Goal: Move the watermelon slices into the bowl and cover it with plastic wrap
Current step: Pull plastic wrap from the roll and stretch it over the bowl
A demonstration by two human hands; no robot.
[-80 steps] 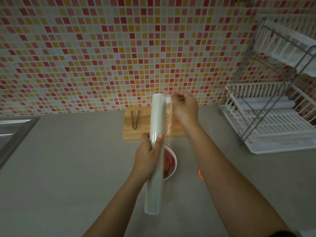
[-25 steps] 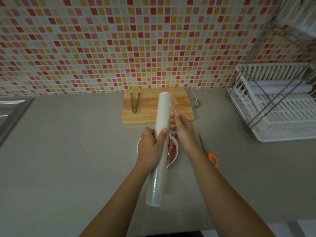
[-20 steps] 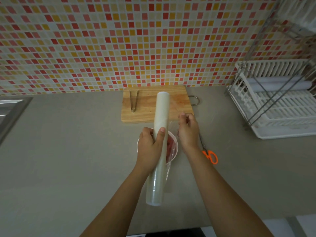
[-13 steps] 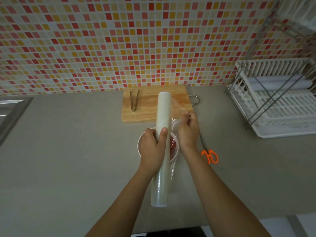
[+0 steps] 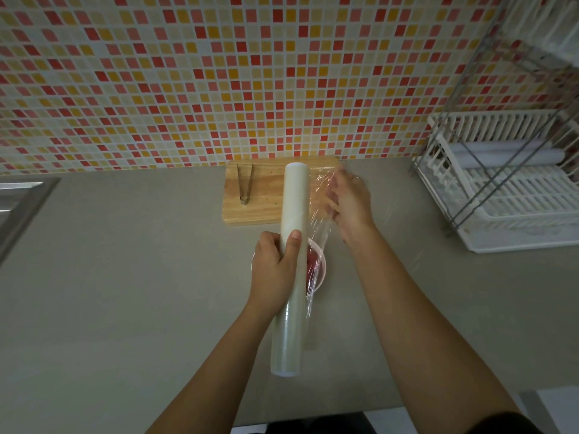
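My left hand (image 5: 275,270) grips a long white roll of plastic wrap (image 5: 291,261), held lengthwise above the counter. A loose, crinkled sheet of clear film (image 5: 319,211) comes off the roll's right side. My right hand (image 5: 347,205) is blurred at the film's far end and holds its edge. Under the roll sits a small white bowl (image 5: 321,270) with red watermelon slices (image 5: 313,264), mostly hidden by my left hand and the roll.
A wooden cutting board (image 5: 266,195) with metal tongs (image 5: 244,186) lies behind the bowl by the tiled wall. A white dish rack (image 5: 507,189) stands at the right, and a sink edge (image 5: 18,202) shows at the left. The counter's front edge runs below my forearms.
My right hand has moved away from the bowl toward the board, drawing the film out from the roll. The orange scissors are now hidden behind my right forearm.
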